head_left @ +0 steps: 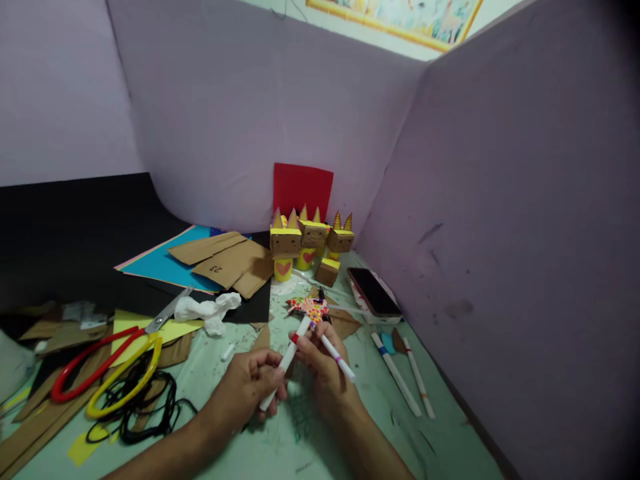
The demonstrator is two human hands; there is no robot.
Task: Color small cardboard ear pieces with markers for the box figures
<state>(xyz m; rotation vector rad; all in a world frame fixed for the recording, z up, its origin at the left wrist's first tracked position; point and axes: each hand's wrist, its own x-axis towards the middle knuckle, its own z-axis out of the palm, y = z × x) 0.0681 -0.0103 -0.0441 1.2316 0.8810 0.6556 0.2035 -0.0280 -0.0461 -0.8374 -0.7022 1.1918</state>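
Observation:
My left hand [250, 387] is closed round a white marker [286, 363] with a red band, its tip pointing up toward a small dotted, colourful paper shape [310, 308]. My right hand [323, 363] is closed round a second white marker [339, 359] with a pink band, which slants down to the right. Both hands meet low in the middle of the view, just in front of the dotted shape on the pale green table [280, 447].
Three cardboard box figures [310, 241] with yellow trim stand at the back by a red card [302, 189]. A phone [374, 291] and two markers [405, 373] lie right. Scissors [107, 363], black cord, white tissue [207, 310], cardboard and coloured paper lie left. Purple walls enclose the table.

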